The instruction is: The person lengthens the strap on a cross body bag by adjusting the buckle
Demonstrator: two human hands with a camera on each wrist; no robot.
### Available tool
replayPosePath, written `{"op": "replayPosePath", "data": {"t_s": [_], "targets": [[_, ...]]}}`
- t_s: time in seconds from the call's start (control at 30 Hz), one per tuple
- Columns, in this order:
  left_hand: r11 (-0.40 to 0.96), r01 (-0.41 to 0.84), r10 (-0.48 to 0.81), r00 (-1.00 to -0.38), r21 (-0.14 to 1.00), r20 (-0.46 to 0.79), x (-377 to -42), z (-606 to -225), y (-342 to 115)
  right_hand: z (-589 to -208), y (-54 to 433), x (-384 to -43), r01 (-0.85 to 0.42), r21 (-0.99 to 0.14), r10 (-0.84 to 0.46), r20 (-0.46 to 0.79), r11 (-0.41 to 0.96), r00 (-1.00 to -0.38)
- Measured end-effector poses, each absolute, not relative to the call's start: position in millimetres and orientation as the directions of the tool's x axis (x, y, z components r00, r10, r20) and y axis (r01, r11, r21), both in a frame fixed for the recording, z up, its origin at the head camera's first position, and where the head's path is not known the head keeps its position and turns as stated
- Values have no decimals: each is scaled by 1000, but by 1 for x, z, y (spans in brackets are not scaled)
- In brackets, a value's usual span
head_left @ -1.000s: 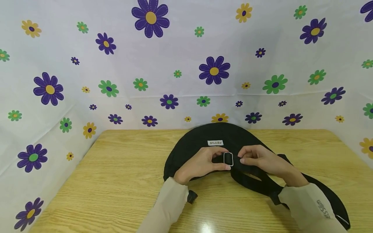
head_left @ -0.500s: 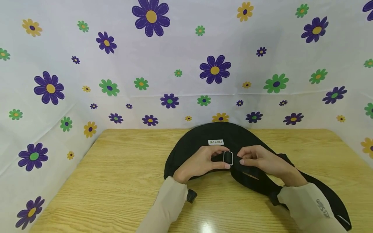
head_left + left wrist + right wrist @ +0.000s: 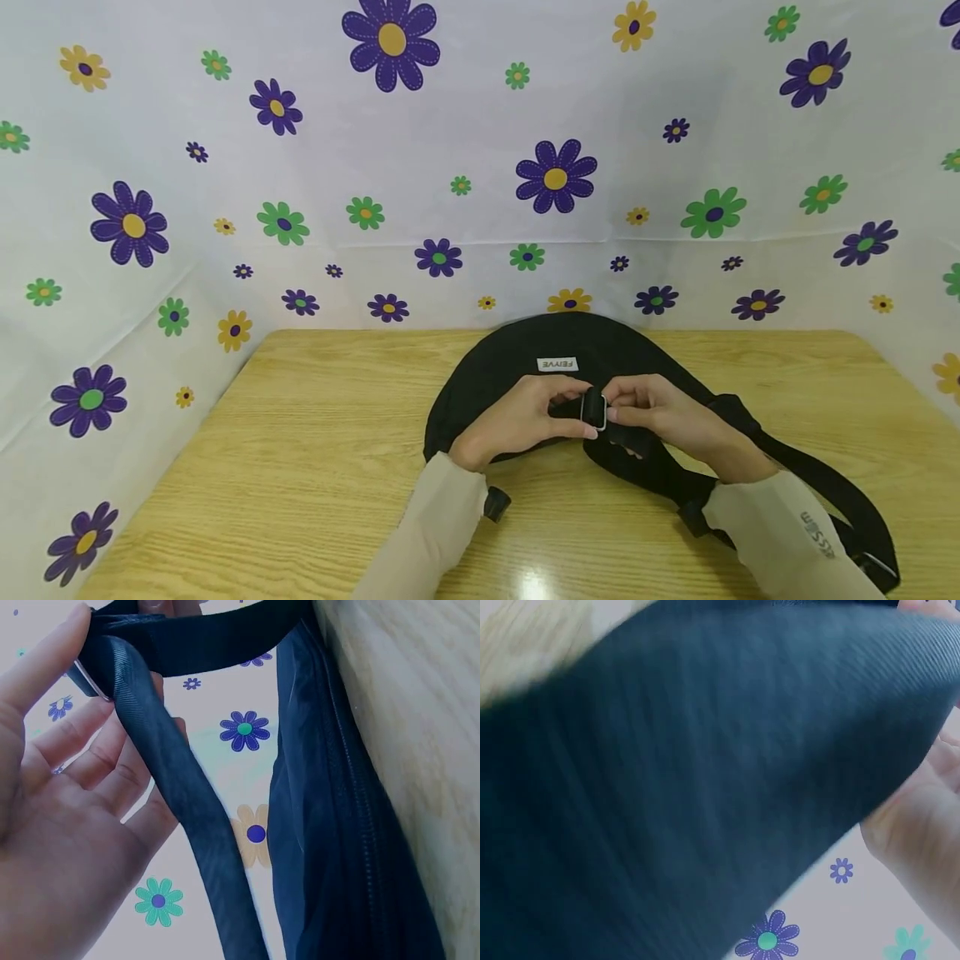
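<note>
A black waist bag with a white label lies at the table's back, its curved edge away from me. Over it, my left hand pinches a square metal slide buckle between thumb and fingers, with black webbing running through it. At the buckle's right side, my right hand pinches the strap, thumb against forefinger. In the left wrist view, the webbing hangs down from the buckle past the open palm, beside the bag's zip. A blurred strap covers most of the right wrist view.
A black plastic clip shows by the left cuff. The strap's looped length runs to the right, with another black fitting near the right cuff. The wooden table meets a flower-printed cloth behind.
My right hand has moved left, up to the buckle, and the strap has shifted with it. The strap on the right has spread into a wider loop. My left hand stays nearly in place.
</note>
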State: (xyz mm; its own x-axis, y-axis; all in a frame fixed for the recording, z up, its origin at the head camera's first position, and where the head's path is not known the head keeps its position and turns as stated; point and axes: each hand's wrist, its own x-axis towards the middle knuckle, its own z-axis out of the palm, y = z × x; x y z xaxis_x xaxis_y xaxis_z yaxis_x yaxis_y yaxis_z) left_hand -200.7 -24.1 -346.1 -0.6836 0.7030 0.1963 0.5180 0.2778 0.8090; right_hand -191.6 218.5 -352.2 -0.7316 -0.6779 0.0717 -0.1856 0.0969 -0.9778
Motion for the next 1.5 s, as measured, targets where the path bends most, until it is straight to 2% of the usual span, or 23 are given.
{"op": "replayPosePath", "data": {"t_s": [0.13,0.43,0.67,0.93,1.3,1.5], "targets": [[284,520,690,-695,805,205,-201,-344,-26,-352,221,-193,-133,-987,-689,38,86,-724],[277,527,675,-701,803,228,-204,-341,-33,-355,234,-196,-137,-990,-808,52,35,-586],[283,533,657,-713,797,244,-206,-342,-35,-358,242,-199,-115,-993,-835,42,25,-549],[255,540,663,-701,802,261,-206,-343,-33,-357,239,-199,-166,-986,-839,85,6,-538],[221,549,692,-670,806,267,-206,-343,-30,-356,236,-198,-223,-973,-810,78,66,-581],[231,543,698,-670,807,252,-206,-345,-29,-356,234,-198,-229,-973,-806,122,17,-579]]}}
